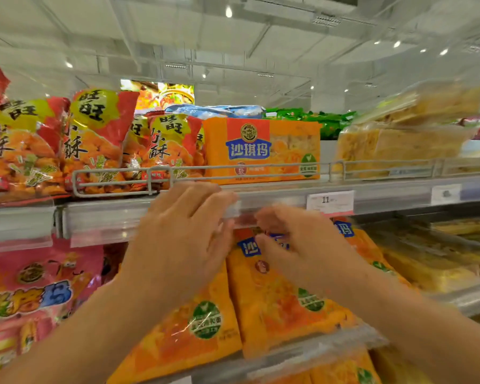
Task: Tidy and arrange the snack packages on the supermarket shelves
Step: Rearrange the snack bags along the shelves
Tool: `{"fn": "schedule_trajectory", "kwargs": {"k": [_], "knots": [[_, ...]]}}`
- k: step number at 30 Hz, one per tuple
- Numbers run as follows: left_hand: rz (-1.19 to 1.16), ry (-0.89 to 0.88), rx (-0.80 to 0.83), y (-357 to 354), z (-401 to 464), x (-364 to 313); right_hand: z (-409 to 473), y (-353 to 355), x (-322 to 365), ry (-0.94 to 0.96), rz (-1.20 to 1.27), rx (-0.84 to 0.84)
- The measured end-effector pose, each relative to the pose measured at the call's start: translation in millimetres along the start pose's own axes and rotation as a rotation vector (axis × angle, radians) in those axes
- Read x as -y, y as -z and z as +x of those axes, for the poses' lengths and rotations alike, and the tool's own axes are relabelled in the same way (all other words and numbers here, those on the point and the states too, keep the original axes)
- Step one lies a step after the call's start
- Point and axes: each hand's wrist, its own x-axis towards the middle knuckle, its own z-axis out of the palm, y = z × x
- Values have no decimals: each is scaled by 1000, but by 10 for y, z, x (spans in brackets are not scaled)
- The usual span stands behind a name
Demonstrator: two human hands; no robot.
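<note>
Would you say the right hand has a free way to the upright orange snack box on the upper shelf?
Probably yes: the right hand sits just below, and only the low wire rail fronts the upright orange snack box, open above.

Orange snack packages [283, 303] side by side, leaning back on lower shelf [302, 353].

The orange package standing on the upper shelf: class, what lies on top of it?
A blue-and-white bag lies flat on top of the orange package, with green packets further back. What stands directly behind the orange package is hidden.
</note>
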Motion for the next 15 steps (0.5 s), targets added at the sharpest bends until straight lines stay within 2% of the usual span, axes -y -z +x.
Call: {"fn": "schedule_trajectory", "kwargs": {"k": [3, 6, 9, 12, 15], "knots": [[138, -5, 44, -94, 372, 66, 126, 352, -145, 123, -32, -180], [271, 114, 218, -224, 594, 68, 344, 567, -414, 234, -258, -283], [339, 236, 377, -381, 646, -15, 519, 626, -706, 227, -441, -162], [400, 226, 337, -495, 592, -47, 581, 582, -900, 192, -406, -56], [443, 202, 275, -566, 546, -27, 583, 505, -1019, 241, -396, -107]]}}
